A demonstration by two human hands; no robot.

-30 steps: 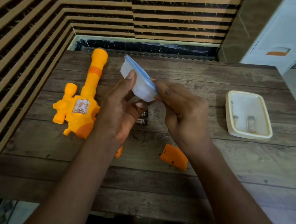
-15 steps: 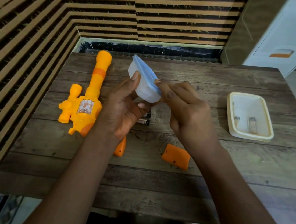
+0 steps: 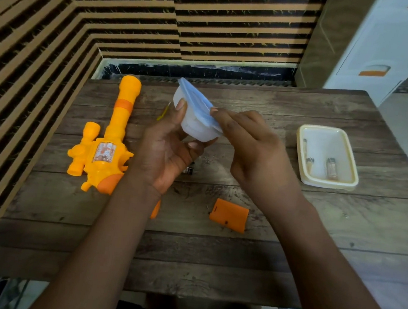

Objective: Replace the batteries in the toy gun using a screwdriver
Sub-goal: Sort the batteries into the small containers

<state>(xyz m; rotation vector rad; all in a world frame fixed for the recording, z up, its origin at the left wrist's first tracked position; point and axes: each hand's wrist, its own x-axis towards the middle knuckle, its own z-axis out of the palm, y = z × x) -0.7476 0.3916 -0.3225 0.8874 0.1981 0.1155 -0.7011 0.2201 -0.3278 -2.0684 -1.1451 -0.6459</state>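
One toy gun (image 3: pixel 106 141) flat on the wooden table (image 3: pixel 287 263), at nine o'clock from the left hand (image 3: pixel 165 150), just beside its wrist and in neither grip. Yellow body, orange band on the long barrel pointing to twelve o'clock, orange handle, sticker on the side. Raised in the left hand's curled fingers, white container (image 3: pixel 193 125), tilted. On it, blue lid (image 3: pixel 198 103), pinched at the edge by the right hand (image 3: pixel 251 149). Beneath, dark batteries (image 3: pixel 189 170), mostly hidden. At six o'clock, orange cover (image 3: pixel 229 215), loose. At three o'clock, cream tray (image 3: pixel 326 130) with two small cells (image 3: pixel 331 167) inside.
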